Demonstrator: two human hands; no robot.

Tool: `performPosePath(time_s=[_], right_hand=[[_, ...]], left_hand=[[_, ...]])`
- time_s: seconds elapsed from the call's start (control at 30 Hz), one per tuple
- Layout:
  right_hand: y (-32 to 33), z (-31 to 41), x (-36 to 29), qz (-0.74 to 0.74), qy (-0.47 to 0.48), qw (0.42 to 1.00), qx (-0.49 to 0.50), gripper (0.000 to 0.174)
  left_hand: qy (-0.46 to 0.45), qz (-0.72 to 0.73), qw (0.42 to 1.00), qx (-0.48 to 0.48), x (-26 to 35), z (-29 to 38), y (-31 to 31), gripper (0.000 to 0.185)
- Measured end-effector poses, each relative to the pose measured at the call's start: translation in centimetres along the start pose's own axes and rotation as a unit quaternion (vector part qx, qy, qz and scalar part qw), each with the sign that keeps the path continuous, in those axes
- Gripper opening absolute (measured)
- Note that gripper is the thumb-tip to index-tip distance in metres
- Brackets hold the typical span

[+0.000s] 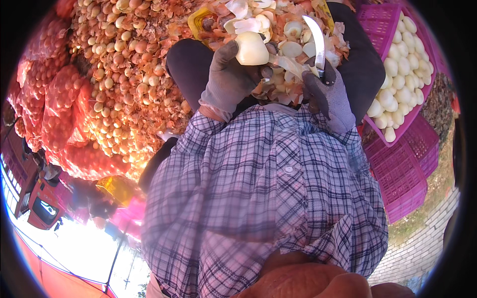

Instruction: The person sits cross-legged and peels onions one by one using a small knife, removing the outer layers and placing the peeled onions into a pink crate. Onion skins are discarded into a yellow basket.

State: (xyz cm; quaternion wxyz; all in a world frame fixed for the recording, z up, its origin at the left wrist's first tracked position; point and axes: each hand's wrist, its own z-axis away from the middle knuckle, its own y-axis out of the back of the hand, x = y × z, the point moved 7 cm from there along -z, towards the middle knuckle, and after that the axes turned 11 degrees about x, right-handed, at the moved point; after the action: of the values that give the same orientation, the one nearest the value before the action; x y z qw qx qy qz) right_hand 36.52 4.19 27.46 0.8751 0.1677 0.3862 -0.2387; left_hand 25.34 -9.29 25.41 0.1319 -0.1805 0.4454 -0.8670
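My left hand (229, 80), in a soiled knit glove, holds a peeled white onion (251, 48) between thumb and fingers. My right hand (329, 93), gloved in grey, grips a small knife with a curved blade (317, 39), its tip pointing up and away from me. A pale strip of onion skin (288, 66) stretches from the onion to my right fingers. Both hands are above a heap of onion skins and cut pieces (292, 48) between my knees. Parts of a yellow container (196, 25) show at the heap's sides.
To the left spreads a large pile of unpeeled onions (123, 70) with loose skins. Red mesh sacks of onions (59, 100) lie beyond it. On the right, a pink crate (425, 95) holds peeled onions (400, 67), beside stacked pink crates (398, 178). A red vehicle (46, 205) stands farther off.
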Motion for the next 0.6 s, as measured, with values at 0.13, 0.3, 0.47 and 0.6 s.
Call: performPosePath(time_s=[0.13,0.3,0.47,0.6], right_hand=[[1.3,-0.1,-1.1,-0.062,0.016,0.998,0.014,0.025],[2.0,-0.1,-5.2,-0.057,0.177,0.979,0.078,0.020],[2.6,0.0,-6.8,-0.093,0.168,0.977,0.096,0.019],[2.6,1.0,-7.7,-0.099,0.157,0.974,0.134,0.017]], left_hand=[[0.053,0.017,0.997,-0.054,-1.1,0.3,0.3,0.061],[0.087,0.107,0.983,-0.119,-1.5,0.6,-0.6,0.070],[0.090,0.005,0.978,-0.188,-1.6,1.0,-0.7,0.082],[0.070,-0.172,0.974,-0.131,-1.9,1.3,-2.2,0.086]])
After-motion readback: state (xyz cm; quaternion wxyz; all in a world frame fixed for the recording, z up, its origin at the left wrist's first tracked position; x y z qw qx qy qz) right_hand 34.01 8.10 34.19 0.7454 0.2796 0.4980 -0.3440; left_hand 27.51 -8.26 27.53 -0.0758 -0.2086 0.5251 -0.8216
